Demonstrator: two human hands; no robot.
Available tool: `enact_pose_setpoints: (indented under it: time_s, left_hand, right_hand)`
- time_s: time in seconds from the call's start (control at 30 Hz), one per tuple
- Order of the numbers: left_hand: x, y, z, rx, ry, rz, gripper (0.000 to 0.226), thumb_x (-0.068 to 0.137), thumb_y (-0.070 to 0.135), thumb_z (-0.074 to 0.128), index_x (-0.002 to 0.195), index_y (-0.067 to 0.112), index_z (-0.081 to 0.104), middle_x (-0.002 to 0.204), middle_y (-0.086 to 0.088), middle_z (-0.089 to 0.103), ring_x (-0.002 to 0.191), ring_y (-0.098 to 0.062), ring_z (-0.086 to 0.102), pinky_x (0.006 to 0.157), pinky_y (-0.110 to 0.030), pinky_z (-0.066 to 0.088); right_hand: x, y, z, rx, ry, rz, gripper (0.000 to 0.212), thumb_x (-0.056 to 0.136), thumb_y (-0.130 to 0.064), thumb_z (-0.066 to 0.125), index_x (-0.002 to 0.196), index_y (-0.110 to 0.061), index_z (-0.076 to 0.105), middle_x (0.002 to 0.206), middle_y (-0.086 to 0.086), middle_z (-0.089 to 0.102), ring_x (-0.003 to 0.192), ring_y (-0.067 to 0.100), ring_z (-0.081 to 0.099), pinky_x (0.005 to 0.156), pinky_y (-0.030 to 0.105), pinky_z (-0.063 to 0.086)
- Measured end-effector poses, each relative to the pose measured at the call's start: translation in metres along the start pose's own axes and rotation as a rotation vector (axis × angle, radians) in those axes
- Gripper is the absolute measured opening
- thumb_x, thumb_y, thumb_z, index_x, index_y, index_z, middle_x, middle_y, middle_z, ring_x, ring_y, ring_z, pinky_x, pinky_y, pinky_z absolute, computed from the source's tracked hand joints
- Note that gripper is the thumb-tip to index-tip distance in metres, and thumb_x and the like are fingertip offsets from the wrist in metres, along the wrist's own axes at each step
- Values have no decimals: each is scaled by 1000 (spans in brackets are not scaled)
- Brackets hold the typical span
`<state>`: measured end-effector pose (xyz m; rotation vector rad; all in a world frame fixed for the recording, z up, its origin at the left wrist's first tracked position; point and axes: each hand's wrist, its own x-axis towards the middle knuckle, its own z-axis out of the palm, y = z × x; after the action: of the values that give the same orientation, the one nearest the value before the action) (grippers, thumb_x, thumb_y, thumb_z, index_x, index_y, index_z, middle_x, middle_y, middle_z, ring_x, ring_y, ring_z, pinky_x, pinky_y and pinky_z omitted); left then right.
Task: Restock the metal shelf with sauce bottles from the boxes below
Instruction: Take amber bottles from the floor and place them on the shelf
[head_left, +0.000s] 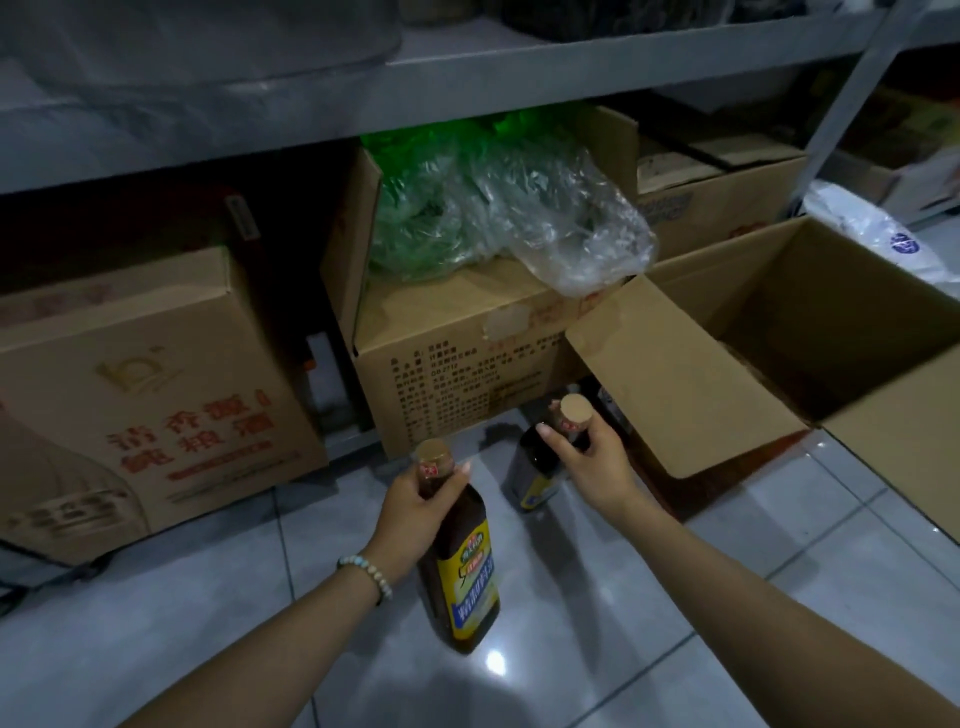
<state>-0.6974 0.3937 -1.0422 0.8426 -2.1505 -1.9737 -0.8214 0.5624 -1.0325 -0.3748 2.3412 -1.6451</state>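
The grey metal shelf (519, 78) is spanning the view from nine to two o'clock. Its board is lying above the cartons, so every bottle is having to travel upward to reach it. Below, the glossy grey tiled floor (753, 571) is filling six o'clock and serving as a staging surface.

Three brown cardboard cartons are sitting under the shelf:
- the closed box with red lettering (156, 405) at nine o'clock;
- the printed middle box (457, 374) at twelve, carrying crumpled clear and green plastic bags (519, 218);
- the open box (831, 291) at three, pulled out onto the tiles with its flaps spread, presumably to give access from above.

Two dark glass sauce bottles with gold caps are standing upright between the cartons and the person. The nearer bottle (467, 582), yellow-and-blue labelled, is at six o'clock; the farther bottle (535, 473) is just beside the open box's flap. Whether their bases are touching the tiles cannot be told.

The left hand (415, 506) is gripping the nearer bottle's neck, and the right hand (592, 462) is pinching the farther one's neck below the cap — a hold that is keeping each upright for lifting. A pale bead bracelet (366, 571) is circling the left wrist.
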Motion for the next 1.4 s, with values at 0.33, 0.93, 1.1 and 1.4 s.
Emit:
enact_pose_setpoints:
  time_s: [0.33,0.93,1.1,1.4]
  left_hand:
    - [-21,117,-5,74,-56,201,24,78,40,65,85,17,68,85,7,72,83,-2,66,74,-15,49]
    - [-199,767,40,129,-405,607,41,73,46,55,86,10,71,80,8,72,75,6,63,67,-6,45]
    - [-243,938,52,103,-408,694,34,77,53,58,79,23,74,87,6,74,82,-5,67,76,-20,50]
    - [-276,1122,67,19,-338,820,35,80,49,54,76,20,71,89,-5,74,88,-22,70,86,-33,53]
  right_hand:
    - [-53,-104,-70,-63,16,-90,14,81,-26,72,75,-24,60,70,-18,66,72,-5,61,62,10,44]
    - [-103,-663,-411,45,441,-361,35,67,-40,74,78,-7,73,79,10,72,80,18,66,71,30,50]
    - [-110,-806,-507,70,398,-462,28,71,-36,75,80,-10,74,78,16,70,77,24,67,66,31,50]
    - [-95,-964,-598,226,444,-666,13,75,-29,76,78,-17,75,76,-1,74,75,10,70,67,22,53]
